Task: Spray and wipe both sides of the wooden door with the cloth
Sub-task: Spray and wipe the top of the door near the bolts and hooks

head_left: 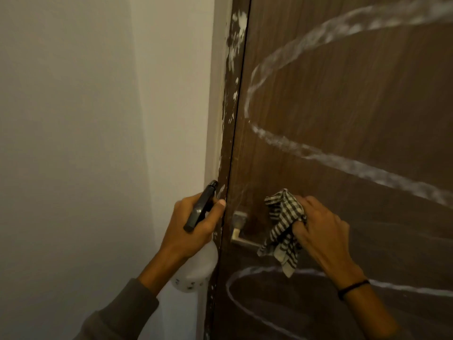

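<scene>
Your left hand (pixel 193 231) has its grip clenched round the neck of the one spray bottle (pixel 196 271), nozzle up beside the door frame (pixel 215 119), probably to keep it ready yet clear of the wiping path; your right hand (pixel 321 231) grasps the single checked cloth (pixel 284 224), bunched against the wooden door (pixel 355 106), with the one lever handle (pixel 241 238) just left of that grip; white spray trails (pixel 343 163), at least two loops, lie above and below it, unwiped; wiping this face seems the step in hand.
</scene>
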Demonstrator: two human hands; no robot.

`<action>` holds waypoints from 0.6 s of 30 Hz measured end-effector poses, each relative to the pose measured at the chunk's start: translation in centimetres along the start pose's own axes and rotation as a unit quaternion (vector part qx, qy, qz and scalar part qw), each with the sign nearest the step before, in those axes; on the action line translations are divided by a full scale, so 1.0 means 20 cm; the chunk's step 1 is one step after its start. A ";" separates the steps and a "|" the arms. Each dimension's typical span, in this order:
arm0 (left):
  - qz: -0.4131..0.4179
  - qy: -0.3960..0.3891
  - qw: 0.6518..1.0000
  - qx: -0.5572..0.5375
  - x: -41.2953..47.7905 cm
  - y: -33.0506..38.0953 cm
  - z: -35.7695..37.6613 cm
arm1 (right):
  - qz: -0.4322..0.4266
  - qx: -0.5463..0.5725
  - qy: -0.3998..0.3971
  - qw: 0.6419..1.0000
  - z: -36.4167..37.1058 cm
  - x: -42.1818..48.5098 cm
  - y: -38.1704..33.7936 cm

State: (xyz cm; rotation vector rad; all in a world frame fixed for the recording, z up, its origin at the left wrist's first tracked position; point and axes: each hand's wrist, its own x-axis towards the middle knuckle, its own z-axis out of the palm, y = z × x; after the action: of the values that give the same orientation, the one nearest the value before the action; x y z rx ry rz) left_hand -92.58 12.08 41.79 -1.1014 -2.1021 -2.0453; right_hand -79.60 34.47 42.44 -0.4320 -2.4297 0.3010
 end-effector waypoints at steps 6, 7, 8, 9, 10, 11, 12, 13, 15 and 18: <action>0.034 -0.004 0.999 -0.029 0.18 0.26 0.02 | 0.057 0.122 0.035 0.990 -0.39 0.28 -0.08; 0.039 -0.007 0.999 -0.034 0.21 0.32 0.02 | 0.050 0.139 0.055 0.988 -0.44 0.33 -0.10; 0.049 -0.011 0.998 -0.039 0.26 0.38 0.02 | 0.044 0.150 0.078 0.985 -0.52 0.39 -0.12; 0.059 -0.015 0.997 -0.042 0.29 0.44 0.01 | 0.041 0.158 0.089 0.983 -0.60 0.44 -0.15; 0.071 -0.018 0.996 -0.043 0.34 0.51 0.01 | 0.041 0.167 0.090 0.981 -0.69 0.50 -0.18; 0.082 -0.022 0.995 -0.043 0.39 0.57 0.01 | 0.041 0.183 0.093 0.978 -0.76 0.55 -0.20; 0.092 -0.024 0.995 -0.041 0.43 0.63 0.01 | 0.046 0.193 0.104 0.975 -0.83 0.61 -0.22; 0.107 -0.025 0.993 -0.041 0.48 0.69 0.01 | 0.050 0.201 0.121 0.971 -0.90 0.68 -0.23; 0.130 -0.032 0.990 -0.046 0.57 0.82 0.01 | 0.061 0.226 0.159 0.959 -1.03 0.80 -0.26; 0.164 -0.045 0.984 -0.047 0.68 1.02 0.02 | 0.054 0.250 0.196 0.947 -1.23 0.95 -0.32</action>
State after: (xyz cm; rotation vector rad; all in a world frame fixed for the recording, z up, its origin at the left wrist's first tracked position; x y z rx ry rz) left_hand -92.97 16.78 65.88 -1.4664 -1.7273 -1.9853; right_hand -79.58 38.27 73.88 -0.3545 -1.8593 0.7783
